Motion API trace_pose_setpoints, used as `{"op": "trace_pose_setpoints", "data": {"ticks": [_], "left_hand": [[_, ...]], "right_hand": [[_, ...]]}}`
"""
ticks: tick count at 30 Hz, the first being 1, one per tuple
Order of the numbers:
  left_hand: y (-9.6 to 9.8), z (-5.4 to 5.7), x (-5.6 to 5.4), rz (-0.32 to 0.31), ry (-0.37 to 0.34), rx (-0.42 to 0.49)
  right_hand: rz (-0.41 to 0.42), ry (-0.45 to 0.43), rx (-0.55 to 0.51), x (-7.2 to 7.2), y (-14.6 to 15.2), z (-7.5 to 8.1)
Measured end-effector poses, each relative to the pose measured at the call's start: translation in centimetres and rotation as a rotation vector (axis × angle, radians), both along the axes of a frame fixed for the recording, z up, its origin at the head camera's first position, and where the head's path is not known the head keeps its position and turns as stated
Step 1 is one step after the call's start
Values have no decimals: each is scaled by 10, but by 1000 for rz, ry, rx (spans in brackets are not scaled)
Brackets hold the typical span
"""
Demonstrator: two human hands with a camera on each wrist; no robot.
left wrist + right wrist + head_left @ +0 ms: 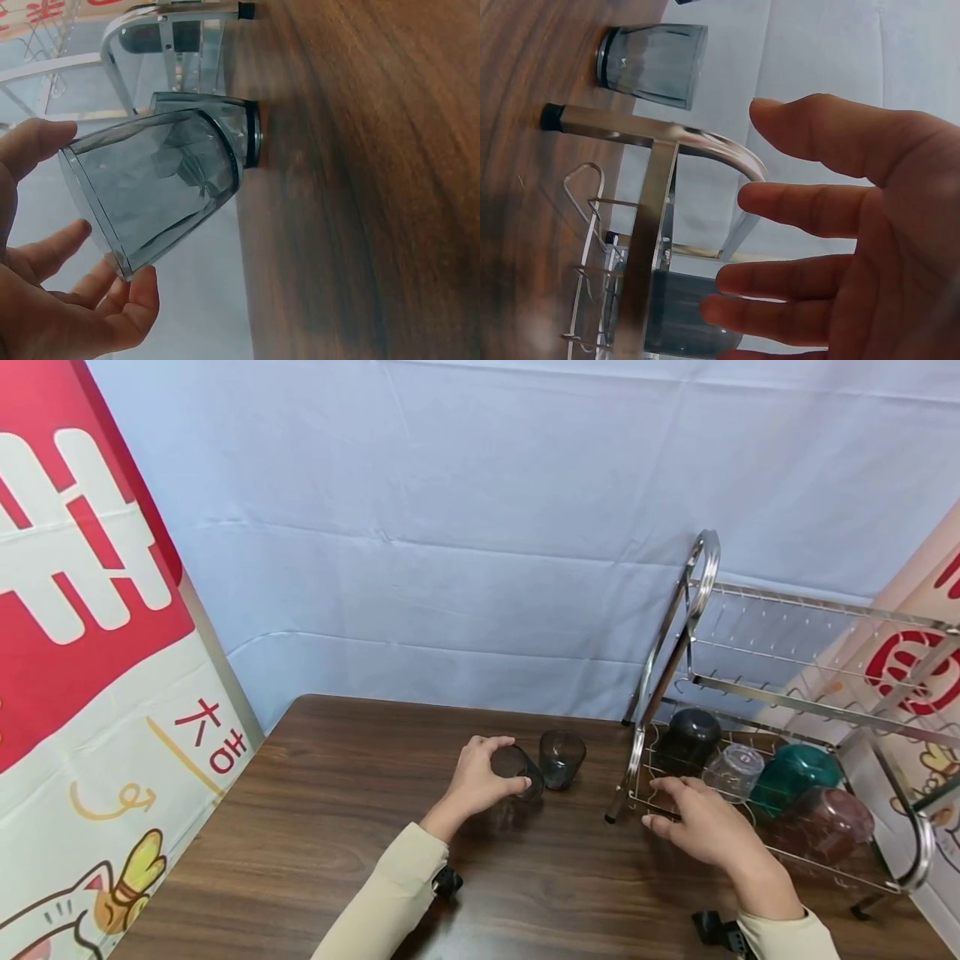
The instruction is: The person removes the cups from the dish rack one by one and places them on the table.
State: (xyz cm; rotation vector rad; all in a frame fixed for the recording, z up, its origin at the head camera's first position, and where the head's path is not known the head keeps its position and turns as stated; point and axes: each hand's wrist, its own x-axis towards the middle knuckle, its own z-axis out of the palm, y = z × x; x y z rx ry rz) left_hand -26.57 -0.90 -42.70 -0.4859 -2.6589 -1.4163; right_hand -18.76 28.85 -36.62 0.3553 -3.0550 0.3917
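Note:
My left hand (474, 783) grips a smoky grey see-through cup (150, 184) near its wide rim, thumb on one side and fingers on the other. That cup is tilted, its base end close over the wooden table (337, 802). Right beside it, a second grey cup (562, 758) stands upright on the table; the held cup overlaps it in the left wrist view. My right hand (711, 828) holds nothing. Its fingers are spread in front of the left end of a metal dish rack (701, 593).
On the rack's lower shelf sit a dark cup (688, 739), a clear cup (735, 770), a teal cup (798, 775) and a reddish-brown cup (828, 827). Above them runs a wire upper tier (810, 697). A pale blue cloth (450, 543) hangs behind the table.

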Motion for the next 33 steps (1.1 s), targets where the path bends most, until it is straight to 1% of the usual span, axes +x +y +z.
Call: {"op": "trace_pose_setpoints", "data": {"ticks": [9, 15, 18, 23, 28, 33], "left_hand": [[6, -3, -9, 30, 17, -84], [12, -4, -12, 39, 39, -122], [14, -6, -13, 60, 64, -130], [17, -9, -16, 86, 106, -131], [21, -10, -19, 91, 117, -127], [24, -10, -23, 90, 129, -150]], "right_hand": [[-19, 54, -1, -12, 8, 8], [-39, 35, 7, -21, 14, 12], [-47, 24, 18, -24, 16, 13], [-56, 34, 37, -28, 20, 17], [-65, 18, 41, -33, 22, 19], [-70, 30, 46, -40, 24, 20]]}}
